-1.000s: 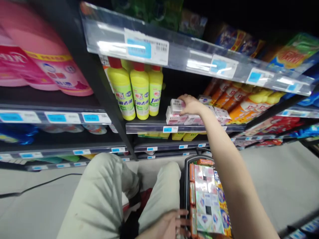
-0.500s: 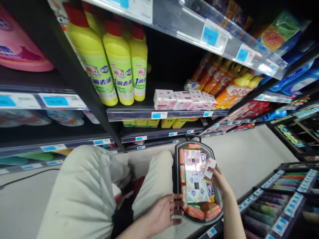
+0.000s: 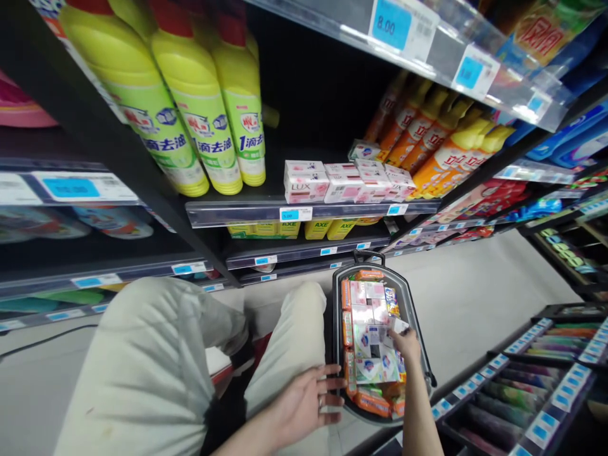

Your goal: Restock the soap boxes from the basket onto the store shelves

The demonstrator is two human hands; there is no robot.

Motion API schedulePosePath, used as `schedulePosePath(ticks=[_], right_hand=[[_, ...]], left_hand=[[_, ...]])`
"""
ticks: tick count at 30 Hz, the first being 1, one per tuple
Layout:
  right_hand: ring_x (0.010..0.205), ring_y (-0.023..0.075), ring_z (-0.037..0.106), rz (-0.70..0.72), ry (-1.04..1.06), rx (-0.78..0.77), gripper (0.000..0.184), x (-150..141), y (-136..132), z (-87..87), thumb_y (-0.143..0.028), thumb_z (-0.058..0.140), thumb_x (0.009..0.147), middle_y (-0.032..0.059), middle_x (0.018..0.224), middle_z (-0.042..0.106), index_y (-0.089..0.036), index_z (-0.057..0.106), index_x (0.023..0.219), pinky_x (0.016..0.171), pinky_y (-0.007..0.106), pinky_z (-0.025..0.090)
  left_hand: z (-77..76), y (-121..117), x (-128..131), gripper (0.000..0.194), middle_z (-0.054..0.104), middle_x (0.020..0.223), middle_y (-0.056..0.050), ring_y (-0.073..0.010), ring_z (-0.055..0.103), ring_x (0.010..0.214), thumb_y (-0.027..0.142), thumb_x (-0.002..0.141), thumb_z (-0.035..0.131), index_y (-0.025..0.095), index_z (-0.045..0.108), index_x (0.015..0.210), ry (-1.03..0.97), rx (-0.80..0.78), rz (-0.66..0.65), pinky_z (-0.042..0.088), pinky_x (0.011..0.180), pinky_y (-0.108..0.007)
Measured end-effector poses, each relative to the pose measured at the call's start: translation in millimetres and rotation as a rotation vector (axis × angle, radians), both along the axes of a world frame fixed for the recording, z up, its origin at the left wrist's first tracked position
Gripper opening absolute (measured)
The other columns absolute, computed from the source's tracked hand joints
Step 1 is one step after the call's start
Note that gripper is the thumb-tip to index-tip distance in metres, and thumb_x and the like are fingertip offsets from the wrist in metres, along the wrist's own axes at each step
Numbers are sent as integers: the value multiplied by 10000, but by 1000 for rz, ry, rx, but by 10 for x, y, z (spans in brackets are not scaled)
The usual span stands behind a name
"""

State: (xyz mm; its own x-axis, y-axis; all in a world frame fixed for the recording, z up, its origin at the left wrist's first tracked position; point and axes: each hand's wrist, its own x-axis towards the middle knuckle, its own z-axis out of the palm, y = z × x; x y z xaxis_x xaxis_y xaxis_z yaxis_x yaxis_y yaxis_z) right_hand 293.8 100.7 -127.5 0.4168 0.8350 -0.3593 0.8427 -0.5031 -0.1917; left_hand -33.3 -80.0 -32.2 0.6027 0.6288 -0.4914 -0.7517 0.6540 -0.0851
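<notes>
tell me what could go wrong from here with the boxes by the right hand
The white box in the right hand could slip, as the fingers seem to hold only part of it. It could also knock the flat boxes out of line, since they lie close below it. The left hand might nudge the black basket, its spread fingers being right by the side.
</notes>
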Motion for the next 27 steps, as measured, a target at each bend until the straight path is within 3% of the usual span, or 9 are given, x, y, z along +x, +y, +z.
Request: schedulePosePath(ticks=[7, 12, 20, 27], right_hand=[[1128, 332, 583, -1, 7, -3, 831, 133, -173, -43, -465, 650, 649, 190, 1104, 651, -84, 422, 1352, 907, 386, 458], [1055, 329, 601, 27, -29, 8, 825, 167, -301, -196, -470, 652, 637, 192, 1102, 620, -89, 433, 1335, 867, 377, 456], [1075, 343, 575, 138, -153, 73, 726, -90, -407, -273, -454, 634, 696, 232, 1180, 559, -43, 475, 1274, 900, 366, 429], [1117, 371, 545, 103, -183, 117, 741, -235, -441, -209, -501, 595, 745, 245, 1239, 528, -46, 451, 1312, 888, 395, 430]], left_hand=[[8, 11, 4, 510, 543, 1156, -146, -225, 555, 875, 335, 848, 586, 83, 440, 1266, -9, -12, -7, 427, 804, -392], [8, 5, 7, 477, 547, 1154, -145, -226, 554, 867, 322, 865, 563, 83, 443, 1260, -8, -16, -7, 426, 806, -399], [0, 3, 6, 494, 552, 1152, -149, -236, 562, 869, 318, 860, 567, 84, 425, 1271, -4, -41, 3, 428, 804, -404], [-7, -9, 7, 550, 561, 1143, -138, -228, 567, 868, 355, 785, 668, 95, 482, 1232, -1, -9, -2, 430, 808, -401]])
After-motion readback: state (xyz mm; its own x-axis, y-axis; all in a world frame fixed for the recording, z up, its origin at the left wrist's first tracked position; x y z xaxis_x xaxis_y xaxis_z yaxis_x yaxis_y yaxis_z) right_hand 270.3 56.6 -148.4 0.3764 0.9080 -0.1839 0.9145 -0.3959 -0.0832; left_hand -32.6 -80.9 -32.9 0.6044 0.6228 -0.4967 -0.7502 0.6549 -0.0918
